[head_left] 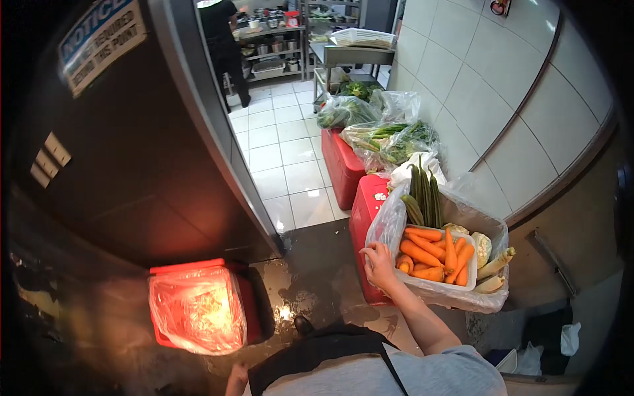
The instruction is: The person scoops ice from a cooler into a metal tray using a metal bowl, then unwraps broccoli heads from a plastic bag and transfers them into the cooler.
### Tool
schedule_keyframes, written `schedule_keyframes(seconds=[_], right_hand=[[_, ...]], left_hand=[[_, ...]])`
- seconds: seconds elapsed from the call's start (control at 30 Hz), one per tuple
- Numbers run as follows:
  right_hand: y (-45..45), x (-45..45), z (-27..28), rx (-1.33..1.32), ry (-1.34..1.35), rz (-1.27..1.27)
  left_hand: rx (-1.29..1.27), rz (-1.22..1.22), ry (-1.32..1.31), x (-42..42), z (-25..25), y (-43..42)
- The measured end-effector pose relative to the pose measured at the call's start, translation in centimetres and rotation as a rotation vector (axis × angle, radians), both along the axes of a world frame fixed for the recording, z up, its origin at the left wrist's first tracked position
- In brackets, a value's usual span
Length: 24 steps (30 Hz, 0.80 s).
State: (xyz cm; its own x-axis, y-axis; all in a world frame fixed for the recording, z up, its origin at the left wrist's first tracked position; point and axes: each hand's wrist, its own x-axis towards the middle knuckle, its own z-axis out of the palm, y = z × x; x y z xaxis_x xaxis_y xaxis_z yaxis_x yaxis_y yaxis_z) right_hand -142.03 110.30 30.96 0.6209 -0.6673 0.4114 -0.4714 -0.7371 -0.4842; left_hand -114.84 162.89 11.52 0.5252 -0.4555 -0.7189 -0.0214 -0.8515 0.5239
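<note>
My right hand (378, 265) loosely curled at the crate (456, 300), grip unclear, left hand (237, 378) I can't tell, crate over a red box (362, 214), near rim slanting down rightward, plastic-lined, orange carrots (421, 252) inside.

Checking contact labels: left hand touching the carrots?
Apart. Head view shows the left hand low by the apron, well left of the carrots.

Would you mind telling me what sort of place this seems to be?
Probably a restaurant kitchen: there are metal shelves of kitchenware, plenty of carrots, and bagged greens.
</note>
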Motion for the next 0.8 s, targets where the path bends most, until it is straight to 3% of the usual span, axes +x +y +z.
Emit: schedule_keyframes(seconds=[0.07, 0.1, 0.17, 0.2, 0.23, 0.33, 0.43, 0.57, 0.7, 0.77, 0.8], right_hand=[[-0.9, 0.8, 0.2, 0.061, 0.000, -0.022], [-1.3, 1.2, 0.4, 0.090, -0.004, -0.038], [-2.0, 2.0, 0.6, 0.114, -0.027, -0.081], [-2.6, 2.3, 0.4, 0.125, -0.038, -0.098], [-3.1, 2.8, -0.1, 0.151, -0.069, -0.127], [-5.1, 5.1, -2.7, 0.220, -0.196, -0.158], [-8.7, 8.2, -2.8, 0.263, -0.177, -0.138], [-14.6, 13.5, -1.3, 0.215, -0.283, -0.084], [-20.4, 16.2, 0.2, 0.154, -0.311, -0.158], [-22.1, 15.9, 0.9, 0.118, -0.310, -0.259], [-22.7, 15.3, 1.3, 0.086, -0.313, -0.302]], left_hand=[[-0.122, -0.153, -0.064, 6.6, 2.2, -8.3], [-0.104, -0.159, -0.100, 11.0, -2.7, -10.3], [-0.201, -0.179, -0.069, 15.0, -1.0, -18.8], [-0.264, -0.312, -0.123, 16.7, -0.8, -22.9], [-0.266, -0.249, -0.062, 16.4, 3.0, -27.6], [-0.317, -0.358, -0.047, 16.4, 6.6, -37.2], [-0.365, -0.349, 0.062, 16.1, 6.5, -43.6], [-0.211, -0.548, 0.208, 15.4, 7.6, -51.0], [-0.185, -0.717, 0.081, 16.0, 8.0, -59.2], [-0.291, -0.847, 0.013, 17.2, 4.9, -64.1], [-0.276, -0.792, -0.050, 17.1, 4.9, -66.7]])
